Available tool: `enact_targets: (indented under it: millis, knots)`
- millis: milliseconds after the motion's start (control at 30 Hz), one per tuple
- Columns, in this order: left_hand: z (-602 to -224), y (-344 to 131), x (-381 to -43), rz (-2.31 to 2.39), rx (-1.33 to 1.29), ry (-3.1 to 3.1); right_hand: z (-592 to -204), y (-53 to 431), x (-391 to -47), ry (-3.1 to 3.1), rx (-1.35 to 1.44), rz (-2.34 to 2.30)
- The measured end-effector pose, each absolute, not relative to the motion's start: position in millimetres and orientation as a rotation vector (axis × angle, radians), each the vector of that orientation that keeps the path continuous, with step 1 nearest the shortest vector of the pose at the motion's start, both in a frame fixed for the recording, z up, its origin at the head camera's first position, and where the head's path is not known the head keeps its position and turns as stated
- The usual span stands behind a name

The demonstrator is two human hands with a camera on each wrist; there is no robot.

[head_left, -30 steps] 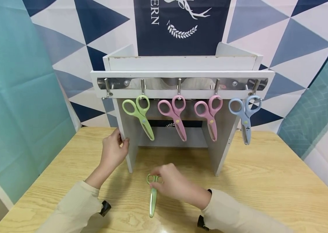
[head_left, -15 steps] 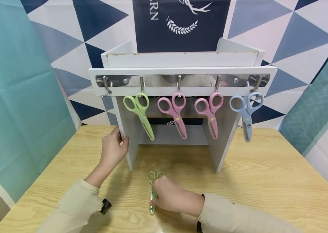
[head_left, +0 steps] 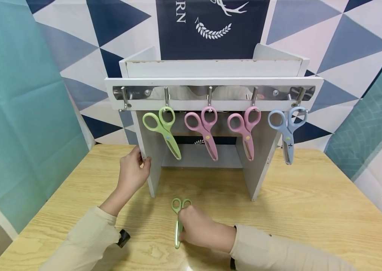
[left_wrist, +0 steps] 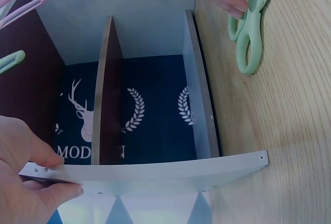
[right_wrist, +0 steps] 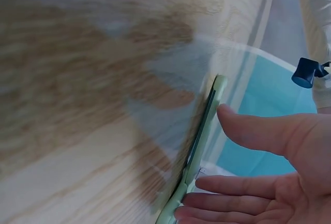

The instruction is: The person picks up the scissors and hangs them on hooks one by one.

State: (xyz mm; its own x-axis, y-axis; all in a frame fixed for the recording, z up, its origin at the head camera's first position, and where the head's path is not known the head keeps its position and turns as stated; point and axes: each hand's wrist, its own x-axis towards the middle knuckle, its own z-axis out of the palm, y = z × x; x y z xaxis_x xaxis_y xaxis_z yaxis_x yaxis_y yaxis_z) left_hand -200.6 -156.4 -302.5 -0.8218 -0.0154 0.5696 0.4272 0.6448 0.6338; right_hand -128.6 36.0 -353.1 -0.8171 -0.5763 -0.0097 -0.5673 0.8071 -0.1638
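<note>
Green scissors (head_left: pixel 178 229) lie on the wooden table in front of a white shelf unit, handles toward the shelf. My right hand (head_left: pixel 201 227) is over their right side. In the right wrist view its thumb and fingers are extended, with the thumb tip beside the green blade cover (right_wrist: pixel 207 131) and the other fingertips lower along it. My left hand (head_left: pixel 131 173) pinches the front edge of the shelf's left side panel (left_wrist: pixel 155 172) between thumb and fingers. Above hang green scissors (head_left: pixel 166 134), two pink scissors (head_left: pixel 206 134) and blue scissors (head_left: pixel 287 134), each by one handle loop.
A metal hook rail (head_left: pixel 184 92) is fixed across the shelf's front board, and its leftmost hook (head_left: pixel 124 98) carries nothing. Patterned cloth (head_left: pixel 75 49) covers the wall behind. Teal cloth (head_left: pixel 18 105) hangs on the left.
My right hand has let go of the handles of the lower green scissors and moved down along them toward the blades. The left hand keeps its place on the panel.
</note>
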Motion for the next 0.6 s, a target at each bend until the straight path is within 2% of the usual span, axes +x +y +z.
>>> enact_targets:
  millis: [267,600]
  knots:
    - [-301,-157,-200,-1.084,-0.321,-2.336,-356,44,-128,2.926,-0.970,-0.420]
    - [-301,-156,-200,-1.104,-0.311,-2.344,-361,33,-124,3.012,-0.911,-0.186]
